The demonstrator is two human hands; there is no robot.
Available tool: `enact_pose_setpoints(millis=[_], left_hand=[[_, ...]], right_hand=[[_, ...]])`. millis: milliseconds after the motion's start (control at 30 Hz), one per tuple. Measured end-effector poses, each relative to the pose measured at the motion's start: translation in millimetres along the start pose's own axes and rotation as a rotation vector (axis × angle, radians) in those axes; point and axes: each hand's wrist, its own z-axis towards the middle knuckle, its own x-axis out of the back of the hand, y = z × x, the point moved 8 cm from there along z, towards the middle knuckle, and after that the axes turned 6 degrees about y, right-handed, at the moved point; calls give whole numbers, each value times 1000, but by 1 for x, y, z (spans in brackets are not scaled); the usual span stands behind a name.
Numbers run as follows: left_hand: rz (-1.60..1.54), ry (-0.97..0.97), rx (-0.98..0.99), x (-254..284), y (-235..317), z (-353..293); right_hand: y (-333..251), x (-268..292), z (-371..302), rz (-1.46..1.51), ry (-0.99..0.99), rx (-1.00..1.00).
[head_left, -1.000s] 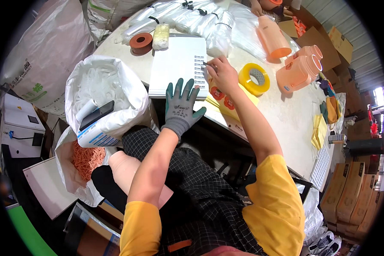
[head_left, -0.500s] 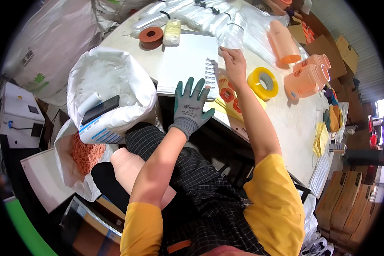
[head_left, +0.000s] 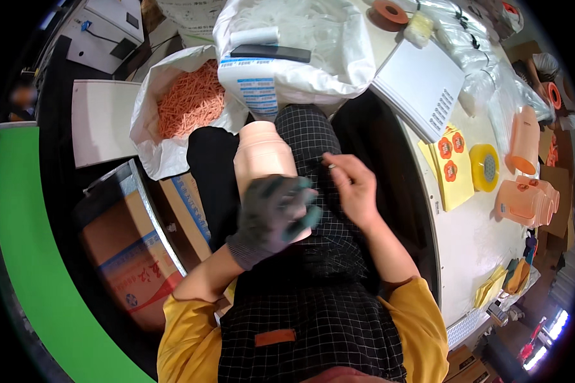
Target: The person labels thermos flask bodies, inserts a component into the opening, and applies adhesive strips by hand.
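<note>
On my lap lies a peach plastic bottle [head_left: 262, 152], its narrower end pointing away from me. My left hand [head_left: 275, 214], in a grey and green work glove, is over the lower part of this bottle; motion smears its fingers, so their grip is unclear. To its right, my bare right hand [head_left: 352, 186] hovers above my thigh. Its thumb and forefinger are pinched together on something small and pale that I cannot make out. Right of that hand, yellow sheets with red-orange stickers [head_left: 452, 167] lie on the table beside a white ring-bound pad [head_left: 421, 86].
A white sack of clear plastic pieces [head_left: 354, 67] stands ahead, a black phone [head_left: 271, 53] on it. Left of it, another sack holds peach scraps [head_left: 191, 102]. Yellow tape [head_left: 484, 167] and more peach bottles [head_left: 524, 201] occupy the table at right. Cardboard boxes [head_left: 124, 255] sit at lower left.
The view has swung left. My left hand has moved from the pad to the bottle on my lap. My right hand has come off the table to above my thigh, still pinched.
</note>
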Motion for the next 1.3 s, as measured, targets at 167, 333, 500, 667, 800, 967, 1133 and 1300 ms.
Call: enact_pose_setpoints(millis=[167,333,500,667,800,967,1133,1300], left_hand=[[238,208,190,27,-29,-61],[193,318,255,17,-26,-88],[129,334,180,18,-25,-86],[125,339,173,18,-27,-84],[216,292,104,20,-25,-81],[229,167,246,3,-31,-75],[256,190,272,4,-32,-76],[254,216,271,6,-37,-82]], right_hand=[[-52,-57,-13,-315,-114,493],[-72,-76,-19,-482,-201,698],[-71,-79,-17,-528,-218,715],[-68,-76,-15,-520,-199,690],[-72,-81,-14,-520,-246,659],[-68,-76,-13,-561,-231,663],[-42,-43,-2,-655,-75,495],[-63,-82,-18,-293,-252,469]])
